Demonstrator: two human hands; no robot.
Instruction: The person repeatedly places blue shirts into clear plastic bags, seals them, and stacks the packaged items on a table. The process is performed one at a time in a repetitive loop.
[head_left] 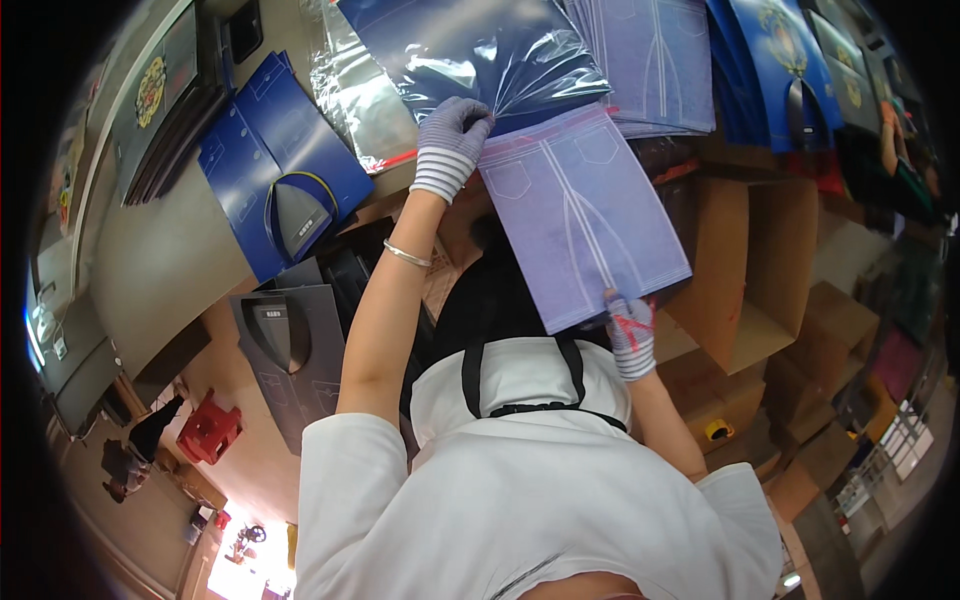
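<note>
My left hand (455, 132), in a grey-and-white striped glove, pinches the near edge of a clear plastic bag (510, 75) that lies over dark blue material on the table. Just below that edge is a flat lavender-blue paper piece (580, 205) printed like denim, with pockets and seam lines. Its far edge meets the bag's edge; whether it goes inside, I cannot tell. My right hand (630, 335), gloved alike with red marks, grips the near right corner of this piece, thumb on top and fingers hidden underneath.
A stack of matching denim-print pieces (665, 70) lies at the far right of the bag. Blue handled folders (285, 175) and a dark pile (165, 100) are on the left. An open cardboard box (750, 265) stands at right, a red stool (210, 428) at lower left.
</note>
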